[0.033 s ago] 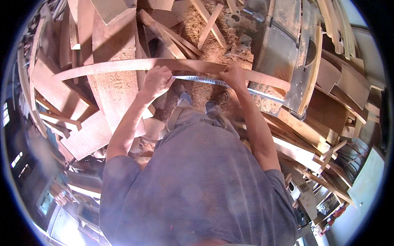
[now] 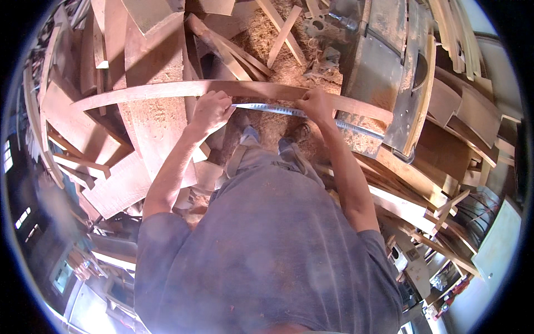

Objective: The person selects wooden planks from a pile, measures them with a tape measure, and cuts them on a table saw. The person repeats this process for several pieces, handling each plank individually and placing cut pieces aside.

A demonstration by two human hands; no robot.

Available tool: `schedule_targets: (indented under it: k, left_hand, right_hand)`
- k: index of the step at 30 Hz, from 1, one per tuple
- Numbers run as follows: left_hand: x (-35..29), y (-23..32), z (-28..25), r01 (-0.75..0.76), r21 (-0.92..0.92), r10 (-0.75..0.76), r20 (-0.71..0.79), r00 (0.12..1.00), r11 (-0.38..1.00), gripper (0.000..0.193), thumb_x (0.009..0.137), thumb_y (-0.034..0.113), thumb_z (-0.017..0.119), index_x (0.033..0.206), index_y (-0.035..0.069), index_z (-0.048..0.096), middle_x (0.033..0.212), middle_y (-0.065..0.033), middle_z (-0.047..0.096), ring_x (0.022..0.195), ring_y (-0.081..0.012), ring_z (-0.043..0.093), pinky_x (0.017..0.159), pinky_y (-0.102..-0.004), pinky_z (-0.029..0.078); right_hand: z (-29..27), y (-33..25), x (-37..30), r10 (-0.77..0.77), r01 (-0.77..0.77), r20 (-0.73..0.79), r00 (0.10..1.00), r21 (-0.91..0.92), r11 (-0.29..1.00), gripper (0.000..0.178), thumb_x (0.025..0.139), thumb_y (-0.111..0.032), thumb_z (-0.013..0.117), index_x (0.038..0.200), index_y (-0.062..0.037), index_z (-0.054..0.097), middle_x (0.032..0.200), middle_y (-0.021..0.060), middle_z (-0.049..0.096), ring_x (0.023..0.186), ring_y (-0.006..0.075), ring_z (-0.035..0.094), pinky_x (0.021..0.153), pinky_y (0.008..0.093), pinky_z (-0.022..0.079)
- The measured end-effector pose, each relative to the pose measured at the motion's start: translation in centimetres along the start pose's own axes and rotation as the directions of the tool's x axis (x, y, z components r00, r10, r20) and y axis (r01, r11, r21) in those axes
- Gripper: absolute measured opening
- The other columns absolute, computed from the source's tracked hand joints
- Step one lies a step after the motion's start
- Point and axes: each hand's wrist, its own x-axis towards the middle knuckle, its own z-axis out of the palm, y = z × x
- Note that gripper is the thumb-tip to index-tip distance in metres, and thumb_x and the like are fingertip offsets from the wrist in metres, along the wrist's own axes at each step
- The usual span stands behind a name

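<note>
A long, narrow wooden strip (image 2: 250, 88), which looks curved here, lies crosswise in front of me. Along its near side runs a pale tape measure (image 2: 272, 108), stretched between my hands and on past the right one toward the machine. My left hand (image 2: 212, 110) is closed, pinching the tape's left end close to the strip's near edge. With fingers closed, my right hand (image 2: 316, 104) grips the tape further along and touches the strip. Fingertips of both hands are partly hidden.
Wide boards (image 2: 156, 67) stand to the left, sprinkled with sawdust. A dusty metal machine table (image 2: 372, 67) is at the right. Loose offcuts (image 2: 283, 36) lie on the sawdust-covered floor ahead, and stacked timber (image 2: 400, 206) rests at my right side.
</note>
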Motion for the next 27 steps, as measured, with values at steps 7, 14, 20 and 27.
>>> schedule_targets:
  k: [7,14,20,27]
  left_hand:
    - [-2.3,-1.9,-1.2,0.083,-0.304,0.011,0.294,0.956,0.949,0.022,0.091,0.022,0.073,0.084,0.002,0.071,0.079,-0.0107,0.067,0.071,-0.0263,0.064,0.066,-0.0396,0.051]
    - [-7.1,-4.2,-7.7,0.377,-0.379,-0.105,0.574,0.812,0.845,0.02,0.089,0.021,0.075,0.09,0.001,0.076,0.077,-0.0096,0.071,0.07,-0.0167,0.067,0.065,-0.0327,0.051]
    - [-12.0,-11.0,-15.2,0.709,-0.309,-0.336,0.715,0.613,0.634,0.018,0.085,0.015,0.079,0.088,-0.003,0.077,0.074,-0.005,0.072,0.063,-0.0115,0.064,0.059,-0.0272,0.052]
    - [-14.1,-15.6,-23.5,0.764,-0.086,-0.589,0.585,0.558,0.639,0.022,0.085,0.019,0.082,0.086,-0.002,0.077,0.072,-0.0029,0.07,0.069,-0.0081,0.061,0.063,-0.0255,0.048]
  right_hand:
    - [-3.3,1.8,-7.3,0.25,-0.219,-0.044,0.967,0.349,0.911,0.035,0.085,-0.029,0.073,0.067,0.0002,0.065,0.056,0.004,0.057,0.051,0.0148,0.056,0.049,0.0342,0.043]
    - [-0.7,3.8,-15.6,0.59,-0.584,0.274,0.76,0.685,0.435,0.034,0.088,-0.035,0.076,0.083,-0.0019,0.069,0.059,0.0012,0.056,0.051,0.0125,0.053,0.048,0.0293,0.041]
    - [0.4,1.4,-16.8,0.188,-0.16,-0.2,0.962,0.148,0.976,0.043,0.089,-0.033,0.076,0.125,-0.0117,0.07,0.1,0.0123,0.068,0.087,0.026,0.066,0.077,0.0369,0.054]
    - [1.1,-4.2,-13.9,-0.253,0.263,-0.089,0.963,0.131,0.956,0.033,0.088,-0.028,0.076,0.118,-0.0148,0.069,0.107,0.0097,0.065,0.078,0.0302,0.069,0.07,0.0405,0.055]
